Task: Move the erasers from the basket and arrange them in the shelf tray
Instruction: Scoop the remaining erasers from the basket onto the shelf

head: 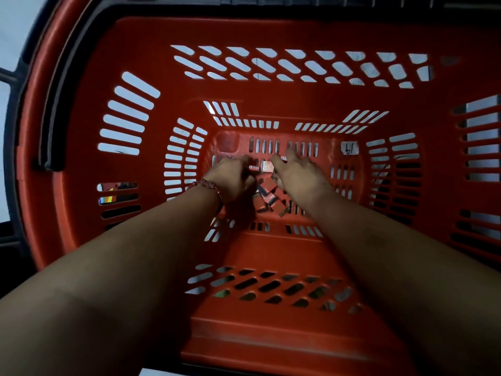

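I see both hands low in the red basket (271,329): left hand (230,177) curled, grip unclear, right hand (296,176) spread open over small wrapped erasers (267,196) (red, grey-edged) heaped on its floor.

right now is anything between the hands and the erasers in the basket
Nothing visible. Both hands are down at the floor of the red basket: the left hand and right hand flank the pile of erasers, fingers reaching its far end. Whether either grip has closed on one cannot be told. The shelf tray is out of view.
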The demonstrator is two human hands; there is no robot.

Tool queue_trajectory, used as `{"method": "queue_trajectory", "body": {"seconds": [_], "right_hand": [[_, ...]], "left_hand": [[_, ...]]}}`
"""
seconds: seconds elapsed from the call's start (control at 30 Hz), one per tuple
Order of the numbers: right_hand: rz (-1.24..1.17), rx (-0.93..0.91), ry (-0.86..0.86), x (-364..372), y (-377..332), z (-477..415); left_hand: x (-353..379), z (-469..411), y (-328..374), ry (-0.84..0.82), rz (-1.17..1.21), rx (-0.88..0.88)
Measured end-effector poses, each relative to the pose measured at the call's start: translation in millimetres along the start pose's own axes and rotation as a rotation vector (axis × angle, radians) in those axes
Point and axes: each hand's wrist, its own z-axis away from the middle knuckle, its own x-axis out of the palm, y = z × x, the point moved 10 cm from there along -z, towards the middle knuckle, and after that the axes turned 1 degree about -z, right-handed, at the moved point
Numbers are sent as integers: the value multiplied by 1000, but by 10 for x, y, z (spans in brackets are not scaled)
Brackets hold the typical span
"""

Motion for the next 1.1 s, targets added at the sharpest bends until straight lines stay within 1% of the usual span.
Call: {"method": "queue_trajectory", "body": {"seconds": [0.17,0.3,0.4,0.57,0.67,0.77,0.87,1.0,1.1], "right_hand": [[-182,-23,-5,-187,34,106],[-162,-34,-2,-400,-9,178],[-181,-33,-3,-664,-12,275],[-245,-33,137,-1303,78,676],[-291,-1,252,-1693,180,1067],[-377,25,423,-2122,323,1640],[-412,32,614,-2562,486,2325],[-499,89,853,-3055,767,3396],[-614,170,1029,-3277,1012,4266]], "left_hand": [[-40,40,84,-24,18,35],[-217,132,247,-27,-73,45],[-479,245,496,25,-214,114],[-1015,654,1015,154,-310,206],[-1250,990,1330,217,-397,250],[-1410,1390,1843,276,-495,369],[-1576,1867,2418,345,-531,448],[-1688,2570,3199,456,-518,609],[-1699,3063,3775,518,-406,736]]}}
